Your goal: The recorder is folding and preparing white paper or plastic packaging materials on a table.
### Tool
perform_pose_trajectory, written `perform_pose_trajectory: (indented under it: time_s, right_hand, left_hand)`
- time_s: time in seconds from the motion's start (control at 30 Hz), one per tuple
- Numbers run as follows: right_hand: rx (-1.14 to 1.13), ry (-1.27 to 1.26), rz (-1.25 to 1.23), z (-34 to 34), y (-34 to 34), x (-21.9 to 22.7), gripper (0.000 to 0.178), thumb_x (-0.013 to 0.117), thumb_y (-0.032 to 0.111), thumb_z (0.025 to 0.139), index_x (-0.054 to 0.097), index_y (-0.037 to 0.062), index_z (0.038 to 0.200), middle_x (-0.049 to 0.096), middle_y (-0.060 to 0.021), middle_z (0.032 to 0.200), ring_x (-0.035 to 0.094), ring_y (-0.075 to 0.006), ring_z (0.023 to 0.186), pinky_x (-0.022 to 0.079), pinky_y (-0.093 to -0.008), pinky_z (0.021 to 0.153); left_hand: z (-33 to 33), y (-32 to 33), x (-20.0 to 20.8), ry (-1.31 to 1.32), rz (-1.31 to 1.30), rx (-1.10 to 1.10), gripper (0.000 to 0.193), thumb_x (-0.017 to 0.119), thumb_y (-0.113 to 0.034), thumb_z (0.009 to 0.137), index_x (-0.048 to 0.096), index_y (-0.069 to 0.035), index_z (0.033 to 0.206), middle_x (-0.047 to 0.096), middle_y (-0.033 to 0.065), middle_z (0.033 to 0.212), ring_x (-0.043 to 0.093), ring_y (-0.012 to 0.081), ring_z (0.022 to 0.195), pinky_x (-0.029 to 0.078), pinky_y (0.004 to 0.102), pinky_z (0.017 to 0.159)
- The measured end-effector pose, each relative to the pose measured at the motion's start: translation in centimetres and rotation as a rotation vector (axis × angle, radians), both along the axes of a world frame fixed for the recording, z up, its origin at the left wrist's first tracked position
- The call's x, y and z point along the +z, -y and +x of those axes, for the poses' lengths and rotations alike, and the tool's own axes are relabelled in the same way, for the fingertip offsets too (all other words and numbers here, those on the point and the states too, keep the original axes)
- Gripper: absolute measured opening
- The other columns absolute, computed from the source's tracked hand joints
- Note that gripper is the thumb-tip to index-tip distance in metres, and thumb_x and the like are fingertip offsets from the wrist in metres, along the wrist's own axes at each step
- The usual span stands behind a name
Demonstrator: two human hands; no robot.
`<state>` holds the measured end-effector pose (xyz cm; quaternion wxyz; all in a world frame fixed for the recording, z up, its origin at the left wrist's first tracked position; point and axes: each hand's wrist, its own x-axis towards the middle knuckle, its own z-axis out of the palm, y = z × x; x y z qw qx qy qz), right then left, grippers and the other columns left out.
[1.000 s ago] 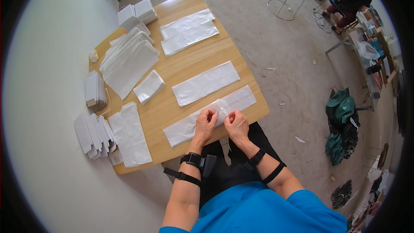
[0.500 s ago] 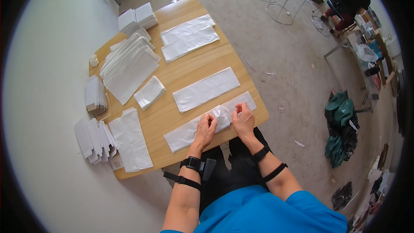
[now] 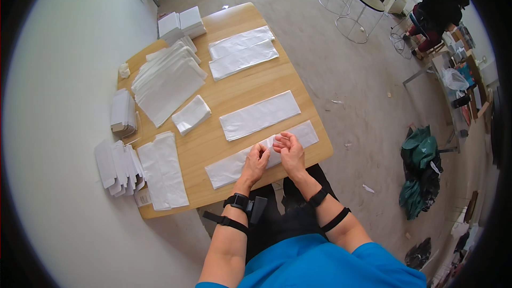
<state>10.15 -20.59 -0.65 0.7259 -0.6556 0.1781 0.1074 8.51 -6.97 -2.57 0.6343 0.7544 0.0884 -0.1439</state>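
Note:
A long folded strip of thin white plastic sheet [image 3: 233, 169] lies along the near edge of the wooden table. My left hand [image 3: 256, 161] is over its middle, thumb and fingers pinched together on the thin white material. Just to its right, my right hand [image 3: 288, 154] hovers over the same strip, its fingers curved and apart. Whatever lies directly under the fingertips is hidden. Beyond them rests a second folded white strip [image 3: 260, 115], parallel to the first.
Farther back are two overlapping white strips [image 3: 244, 58], a fanned pile of white sheets [image 3: 169, 82] and a small folded stack [image 3: 192, 114]. White cartons [image 3: 118, 168] stand along the left by the wall. A person [image 3: 440, 13] sits at the far right, and dark green bags [image 3: 418, 165] lie on the floor.
My right hand has moved left toward my left hand, and its fingers have spread. The raised, shiny fold at the strip's middle looks flatter. The view has shifted slightly.

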Motion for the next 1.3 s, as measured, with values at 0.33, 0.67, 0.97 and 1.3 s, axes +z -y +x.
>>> perform_pose_trajectory:
  time_s: [0.33,0.67,0.97,1.3]
  right_hand:
    - [0.057,0.093,-0.178,-0.3,-0.9,-2.2,0.042,0.032,-0.014,0.079,0.047,-0.0064,0.118,0.060,-0.0168,0.113,0.065,-0.0213,0.099,0.053,-0.0285,0.088]
    - [0.075,0.171,-0.291,-0.1,-0.8,-2.9,0.039,0.036,-0.012,0.079,0.051,-0.0057,0.115,0.061,-0.0155,0.110,0.066,-0.0217,0.097,0.053,-0.0289,0.085]
    - [-0.063,0.281,-0.645,0.4,4.6,1.4,0.019,0.055,0.002,0.082,0.060,-0.0007,0.100,0.067,-0.0128,0.092,0.067,-0.0231,0.076,0.054,-0.0336,0.071]
    - [-0.008,0.136,-1.093,2.0,8.7,-0.9,0.031,0.075,0.020,0.072,0.058,0.0066,0.094,0.058,-0.0091,0.093,0.060,-0.0282,0.087,0.049,-0.0395,0.074]
  left_hand:
    - [-1.4,-2.9,0.3,0.071,-0.419,0.375,0.010,0.057,-0.017,0.093,0.059,-0.008,0.092,0.059,-0.0004,0.083,0.054,0.0082,0.074,0.046,0.0251,0.069]
    - [-13.4,-19.6,3.8,0.028,0.127,1.307,0.018,0.058,-0.017,0.091,0.058,-0.006,0.105,0.058,0.0028,0.100,0.055,0.0142,0.078,0.046,0.0268,0.071]
    - [-5.2,-0.6,6.8,0.376,0.447,0.158,0.010,0.062,-0.006,0.085,0.061,-0.006,0.095,0.057,0.0128,0.094,0.059,0.0306,0.082,0.049,0.0367,0.070]
    - [-0.7,1.4,2.2,0.415,0.599,-0.173,0.025,0.068,-0.009,0.080,0.060,-0.010,0.104,0.056,0.0089,0.097,0.061,0.0278,0.087,0.050,0.0393,0.073]
